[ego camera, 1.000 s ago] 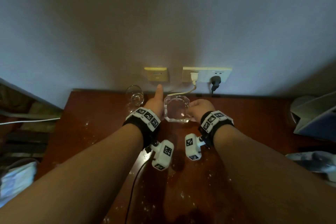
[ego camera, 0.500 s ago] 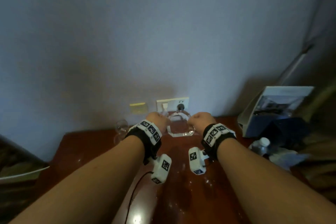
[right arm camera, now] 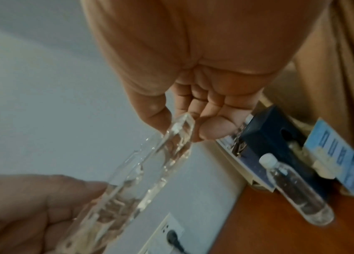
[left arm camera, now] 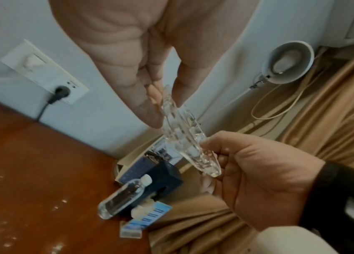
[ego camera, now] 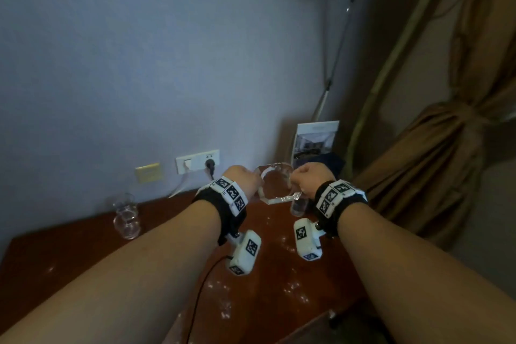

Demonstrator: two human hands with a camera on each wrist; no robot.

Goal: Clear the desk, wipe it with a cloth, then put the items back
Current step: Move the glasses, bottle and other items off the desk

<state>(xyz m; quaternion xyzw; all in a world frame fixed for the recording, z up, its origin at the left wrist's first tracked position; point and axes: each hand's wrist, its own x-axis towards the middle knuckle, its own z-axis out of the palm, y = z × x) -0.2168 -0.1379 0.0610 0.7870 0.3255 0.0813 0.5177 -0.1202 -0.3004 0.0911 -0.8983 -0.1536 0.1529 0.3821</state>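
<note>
Both hands grasping the glass ashtray (ego camera: 275, 184), one on each side. My left hand (ego camera: 242, 180) pinches its left rim, thumb on one face, fingers on the other; seen clearly in the left wrist view. My right hand (ego camera: 311, 180) pinches the opposite rim, thumb vs. curled fingertips (right arm camera: 212, 128). Ashtray is clear, thick, faceted; held in the air above the tabletop (ego camera: 83, 248), tilted, not touching the wood. It sits toward the back right of the tabletop, approx. in front of the wall.

Tabletop: reddish-brown wood, speckled w/ pale flecks and smears, esp. in the near centre.

Other items noted:
- Drinking glass (ego camera: 126, 216), clear, upright, back left of the tabletop, well apart from both hands.
- Plastic bottle (left arm camera: 125, 195), clear w/ white cap, lying on its side at the right edge of the tabletop, just beside a dark blue box (left arm camera: 162, 178).
- Light blue and white packet (left arm camera: 147, 218) near the bottle; print too small to read.
- Brochure (ego camera: 315, 142) w/ a photo, propped upright against the wall behind the ashtray.
- Wall socket plate (ego camera: 197, 161), white, black plug inserted; a yellowish plate (ego camera: 148, 172) to its left.
- Lamp (left arm camera: 288, 61) w/ round shade, on a thin stem, right of the wall area.
- Tan curtain (ego camera: 446, 148), gathered, far right.

Black cable (ego camera: 201, 296) runs from my left wrist unit down over the tabletop.
</note>
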